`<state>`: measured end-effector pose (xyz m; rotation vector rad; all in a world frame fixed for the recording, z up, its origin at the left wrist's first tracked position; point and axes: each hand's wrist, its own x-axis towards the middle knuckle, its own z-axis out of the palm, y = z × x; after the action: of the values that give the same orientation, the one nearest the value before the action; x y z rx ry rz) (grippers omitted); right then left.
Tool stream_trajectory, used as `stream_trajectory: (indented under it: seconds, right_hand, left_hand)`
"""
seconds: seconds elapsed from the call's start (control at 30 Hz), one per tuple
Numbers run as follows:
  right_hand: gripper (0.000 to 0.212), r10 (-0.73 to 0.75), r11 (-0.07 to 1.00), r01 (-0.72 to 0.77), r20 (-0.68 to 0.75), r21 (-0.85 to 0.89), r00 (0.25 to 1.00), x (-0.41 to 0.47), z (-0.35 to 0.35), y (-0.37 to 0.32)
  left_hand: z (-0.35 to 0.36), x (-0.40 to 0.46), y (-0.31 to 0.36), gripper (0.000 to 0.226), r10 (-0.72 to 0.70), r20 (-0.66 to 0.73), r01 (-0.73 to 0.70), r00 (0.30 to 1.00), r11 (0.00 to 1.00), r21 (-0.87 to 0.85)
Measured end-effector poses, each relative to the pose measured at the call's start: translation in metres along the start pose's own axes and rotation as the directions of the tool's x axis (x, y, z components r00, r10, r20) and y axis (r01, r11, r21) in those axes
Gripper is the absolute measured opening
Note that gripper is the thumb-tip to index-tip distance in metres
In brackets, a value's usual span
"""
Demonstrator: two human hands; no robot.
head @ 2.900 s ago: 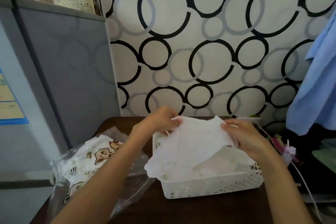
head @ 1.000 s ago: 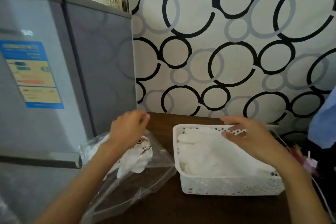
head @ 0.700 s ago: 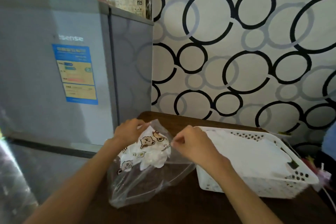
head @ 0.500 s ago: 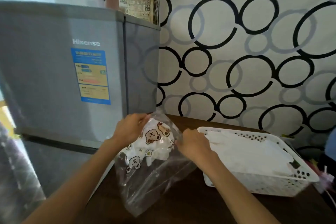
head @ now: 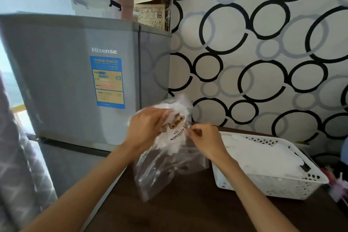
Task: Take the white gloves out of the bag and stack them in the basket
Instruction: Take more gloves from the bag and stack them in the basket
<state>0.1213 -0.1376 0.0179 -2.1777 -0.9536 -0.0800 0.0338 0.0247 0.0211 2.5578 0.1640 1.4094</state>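
Circle-patterned black and grey wallpaper (head: pixel 263 52) backs my dark wooden table (head: pixel 188 209), so that's my landmark. Over its left end my left hand (head: pixel 148 128) grips a printed white glove (head: pixel 173 133) at the mouth of the clear plastic bag (head: pixel 165 171), while my right hand (head: pixel 205 139) pinches the bag's edge. On the table's right end sits the white perforated plastic basket (head: pixel 282 188) with stacked white gloves (head: pixel 263 156) inside. Grey Hisense fridge (head: pixel 75 81) stands just left of the table.

left hand (head: pixel 146 128) fingertips hidden in blurred bag (head: pixel 165 165) top, basket (head: pixel 282 184) contents indistinct
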Motion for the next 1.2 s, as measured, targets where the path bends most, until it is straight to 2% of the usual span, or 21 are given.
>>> stream_trajectory:
  seconds: [0.03,0.1,0.13,0.17,0.2,0.23,0.27,0.33,0.4,0.5,0.53,0.6,0.63,0.67,0.7,0.77,0.83,0.9,0.97,1.1,1.2]
  right_hand:
    - [0.021,0.006,1.0,-0.007,0.023,0.009,1.0,-0.002,0.001,0.003]
    - [0.019,0.023,0.998,-0.026,0.062,0.051,0.998,-0.007,-0.002,0.008]
    - [0.018,0.042,0.996,-0.044,0.035,0.071,0.999,-0.008,-0.006,0.01]
    - [0.017,0.056,0.996,-0.056,0.003,0.067,0.998,-0.006,-0.01,0.013]
    - [0.017,0.073,0.996,-0.074,0.008,0.04,0.997,-0.005,-0.014,0.017]
    - [0.018,0.098,0.995,-0.098,0.049,0.014,0.994,-0.005,-0.014,0.02]
    - [0.018,0.123,0.992,-0.123,0.101,-0.006,0.987,-0.006,-0.013,0.023]
    - [0.02,0.163,0.987,-0.161,0.12,-0.029,0.979,-0.006,-0.007,0.03]
    - [0.02,0.196,0.98,-0.192,0.101,-0.044,0.976,-0.006,-0.001,0.034]
    - [0.02,0.224,0.972,-0.215,0.108,-0.094,0.968,0.0,0.005,0.039]
    - [0.02,0.238,0.967,-0.225,0.109,-0.115,0.965,0.003,0.007,0.041]
    - [0.022,0.264,0.957,-0.245,0.111,-0.155,0.958,0.009,0.009,0.042]
    - [0.022,0.272,0.952,-0.25,0.112,-0.179,0.956,0.01,0.009,0.041]
    - [0.022,0.272,0.949,-0.249,0.102,-0.196,0.957,0.011,0.007,0.038]
    - [0.022,0.258,0.951,-0.239,0.077,-0.197,0.963,0.01,0.005,0.034]
    - [0.028,0.183,0.967,-0.185,-0.029,-0.175,0.983,0.001,-0.002,0.021]
    - [0.024,0.058,0.987,-0.072,-0.099,-0.147,0.993,-0.019,-0.008,0.006]
    - [0.018,-0.029,0.986,0.029,-0.001,-0.164,1.0,-0.042,-0.008,-0.003]
    - [0.02,-0.034,0.977,0.067,0.163,-0.203,0.986,-0.058,0.002,-0.004]
    - [0.023,0.054,0.909,0.092,0.334,-0.407,0.941,-0.06,0.03,0.0]
    - [0.025,0.17,0.846,0.043,0.345,-0.532,0.923,-0.045,0.043,-0.002]
  left_hand:
    - [0.001,0.003,0.001,0.054,0.024,0.001,-0.024,1.0,1.0,-0.016]
    - [-0.003,0.015,-0.008,0.05,-0.1,-0.112,0.096,0.989,0.995,-0.04]
    - [-0.004,0.02,-0.015,0.053,-0.162,-0.13,0.16,0.978,0.987,-0.024]
    - [-0.002,0.021,-0.019,0.056,-0.197,-0.052,0.197,0.979,0.98,0.0]
    - [0.003,0.02,-0.021,0.055,-0.223,0.097,0.222,0.97,0.975,0.018]
    - [0.007,0.017,-0.021,0.054,-0.241,0.242,0.244,0.94,0.97,0.02]
    - [0.011,0.014,-0.022,0.052,-0.269,0.309,0.279,0.912,0.96,0.013]
    - [0.019,0.009,-0.024,0.048,-0.33,0.297,0.344,0.896,0.939,0.006]
    - [0.026,0.007,-0.029,0.045,-0.351,0.299,0.346,0.887,0.935,0.07]
    - [0.021,-0.006,-0.029,0.068,-0.276,0.404,0.292,0.872,0.956,0.024]
    - [0.016,-0.014,-0.027,0.081,-0.213,0.502,0.257,0.838,0.966,-0.019]
    - [0.011,-0.031,-0.029,0.107,-0.128,0.733,0.193,0.668,0.981,-0.005]
    - [0.012,-0.04,-0.033,0.114,-0.134,0.807,0.173,0.575,0.984,0.04]
    - [0.015,-0.048,-0.038,0.117,-0.15,0.836,0.154,0.528,0.985,0.08]
    - [0.019,-0.053,-0.043,0.116,-0.162,0.83,0.153,0.533,0.984,0.094]
    - [0.03,-0.055,-0.043,0.106,-0.187,0.787,0.186,0.588,0.978,0.093]
    - [0.038,-0.054,-0.036,0.079,-0.221,0.781,0.169,0.584,0.974,0.149]
    - [0.047,-0.052,-0.03,0.059,-0.243,0.781,0.126,0.574,0.97,0.209]
    - [0.054,-0.048,-0.028,0.052,-0.242,0.766,0.115,0.595,0.969,0.217]
    - [0.056,-0.033,-0.022,0.053,-0.278,0.691,0.154,0.667,0.959,0.237]
    - [0.054,-0.023,-0.018,0.048,-0.313,0.662,0.213,0.681,0.95,0.229]
